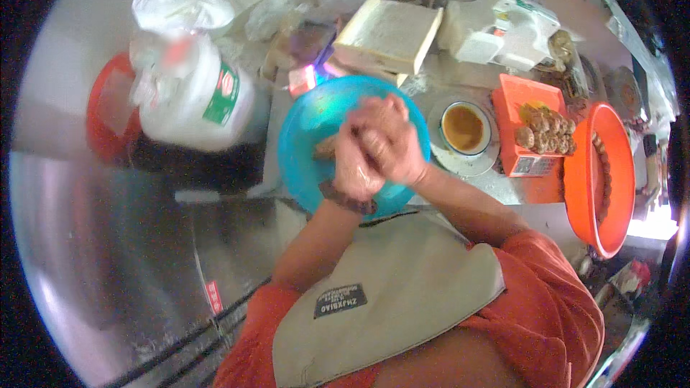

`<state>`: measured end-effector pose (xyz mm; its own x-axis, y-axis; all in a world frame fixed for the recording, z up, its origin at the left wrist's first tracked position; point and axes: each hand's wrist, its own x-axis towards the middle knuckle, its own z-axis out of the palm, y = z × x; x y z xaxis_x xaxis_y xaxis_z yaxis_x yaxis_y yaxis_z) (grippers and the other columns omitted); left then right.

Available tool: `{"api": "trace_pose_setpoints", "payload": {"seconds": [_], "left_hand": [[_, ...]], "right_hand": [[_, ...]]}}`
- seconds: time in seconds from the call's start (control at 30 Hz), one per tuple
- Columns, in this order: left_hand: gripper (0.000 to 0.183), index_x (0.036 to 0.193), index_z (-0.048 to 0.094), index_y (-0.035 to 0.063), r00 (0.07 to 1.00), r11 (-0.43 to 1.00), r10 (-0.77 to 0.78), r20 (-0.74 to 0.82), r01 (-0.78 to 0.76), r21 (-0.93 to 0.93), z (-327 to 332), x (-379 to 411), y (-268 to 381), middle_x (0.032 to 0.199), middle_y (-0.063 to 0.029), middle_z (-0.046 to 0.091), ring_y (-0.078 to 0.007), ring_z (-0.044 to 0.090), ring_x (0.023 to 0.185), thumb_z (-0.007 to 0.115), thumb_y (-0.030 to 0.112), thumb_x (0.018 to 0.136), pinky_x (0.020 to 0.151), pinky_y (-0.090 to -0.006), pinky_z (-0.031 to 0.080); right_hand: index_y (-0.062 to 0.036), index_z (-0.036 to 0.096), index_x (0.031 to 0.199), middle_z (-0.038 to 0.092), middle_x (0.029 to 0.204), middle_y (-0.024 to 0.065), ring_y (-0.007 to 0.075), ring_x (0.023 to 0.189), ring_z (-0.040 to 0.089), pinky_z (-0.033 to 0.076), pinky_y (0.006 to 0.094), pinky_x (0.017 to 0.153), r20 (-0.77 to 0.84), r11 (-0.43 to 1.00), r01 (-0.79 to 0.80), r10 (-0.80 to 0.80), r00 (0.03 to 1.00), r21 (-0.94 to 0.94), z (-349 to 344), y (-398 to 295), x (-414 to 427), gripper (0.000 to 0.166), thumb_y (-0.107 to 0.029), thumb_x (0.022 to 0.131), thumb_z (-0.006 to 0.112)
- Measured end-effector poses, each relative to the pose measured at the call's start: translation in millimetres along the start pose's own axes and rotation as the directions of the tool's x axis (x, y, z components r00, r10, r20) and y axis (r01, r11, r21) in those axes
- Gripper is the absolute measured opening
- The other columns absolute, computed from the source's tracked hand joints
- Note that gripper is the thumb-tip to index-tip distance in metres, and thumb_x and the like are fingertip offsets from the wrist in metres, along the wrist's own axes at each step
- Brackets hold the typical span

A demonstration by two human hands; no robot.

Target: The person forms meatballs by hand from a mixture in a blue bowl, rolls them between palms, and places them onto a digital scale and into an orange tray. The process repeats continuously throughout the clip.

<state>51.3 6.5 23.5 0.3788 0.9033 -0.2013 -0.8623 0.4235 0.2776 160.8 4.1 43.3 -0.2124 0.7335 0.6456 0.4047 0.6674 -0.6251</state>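
Note:
Over the turquoise plastic basin my two hands are pressed together. My left hand, with a dark band at its wrist, is cupped against my right hand; any thing between the palms is hidden. A brownish lump of food shows in the basin beside my left hand. To the right stands a bowl of brown liquid on a plate. Beyond it, an orange-red tray carries a kitchen scale's labelled front or similar panel, and rounded brown meatballs are piled there.
A large orange basin with a row of brown balls leans at the right edge. A white plastic tub and a red basin are at left. Behind stand a pale box-like tray, plastic bags and a white appliance.

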Motion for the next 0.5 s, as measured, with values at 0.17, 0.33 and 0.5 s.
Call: {"api": "trace_pose_setpoints", "payload": {"seconds": [0.17, 0.33, 0.5], "left_hand": [[0.039, 0.129, 0.048, 0.0037, 0.992, 0.999, 0.051, 0.118, -0.051, -0.003, -10.5, -6.7, -16.3, 0.128, -0.0077, 0.053, -0.0228, 0.051, 0.12, 0.039, 0.025, 0.098, 0.103, -0.0384, 0.042], [0.041, 0.116, 0.055, -0.0082, 0.986, 0.972, 0.115, -0.123, -0.086, 0.219, 12.1, -10.3, -15.5, 0.116, -0.0204, 0.061, -0.0283, 0.059, 0.109, 0.035, 0.021, 0.096, 0.102, -0.0403, 0.043], [0.057, 0.128, 0.046, -0.0076, 0.991, 0.989, -0.12, -0.054, 0.124, 0.081, -3.3, -11.8, -25.5, 0.137, -0.0225, 0.048, -0.0362, 0.046, 0.126, 0.027, 0.037, 0.097, 0.111, -0.0474, 0.032]], "right_hand": [[-0.0026, 0.066, 0.093, 0.067, 0.103, 0.0134, 0.035, 0.111, 0.059, 0.031, 0.0562, 0.102, 0.042, 0.992, 0.119, -0.118, 0.992, -0.035, -5.2, 8.7, 11.5, 0.023, -0.02, 0.088, 0.052], [-0.0042, 0.063, 0.103, 0.064, 0.107, 0.0151, 0.0366, 0.1, 0.06, 0.046, 0.0459, 0.089, 0.048, 0.983, 0.18, -0.178, 0.983, -0.038, -6.1, 2.9, -26.7, 0.025, -0.021, 0.093, 0.047], [-0.0028, 0.063, 0.103, 0.065, 0.1, 0.0175, 0.0301, 0.092, 0.064, 0.051, 0.0424, 0.078, 0.071, 0.863, -0.339, 0.338, 0.939, 0.375, -18.4, 30.6, -45.7, 0.03, -0.025, 0.095, 0.045]]}}
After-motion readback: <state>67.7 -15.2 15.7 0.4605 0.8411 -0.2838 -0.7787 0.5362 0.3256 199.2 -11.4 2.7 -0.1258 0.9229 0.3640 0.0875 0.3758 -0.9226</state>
